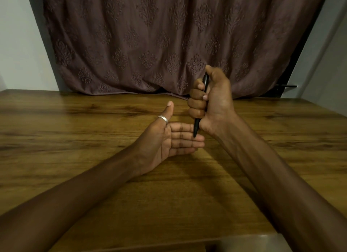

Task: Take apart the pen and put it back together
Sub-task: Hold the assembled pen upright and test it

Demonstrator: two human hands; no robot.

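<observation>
My forearms reach out over a wooden table [90,120] with a warm brown grain that darkens into streaks along its length. Behind its far edge hangs a dusky mauve curtain [131,35] embossed with leaf-like motifs, its hem bunched on the tabletop. A pale wall [15,35] shows to the left of the curtain, and to the right a dark gap with a short black bar [287,86] jutting across it, then more pale wall. At the near edge, low and right, sits a blurred grey slab [244,242] I cannot identify.

My right hand [216,101] is clenched in a fist around the black pen [196,126], all 4 fingers wrapped over the barrel and my thumb capping the top end. The pen stands nearly upright, tip down, raised above the table. Its point meets the fingers of my left hand [169,141], though I cannot tell whether it truly touches. That hand is released: fingers straight and together, palm turned toward the pen, thumb raised, with 1 silver ring [163,119] on the thumb.
</observation>
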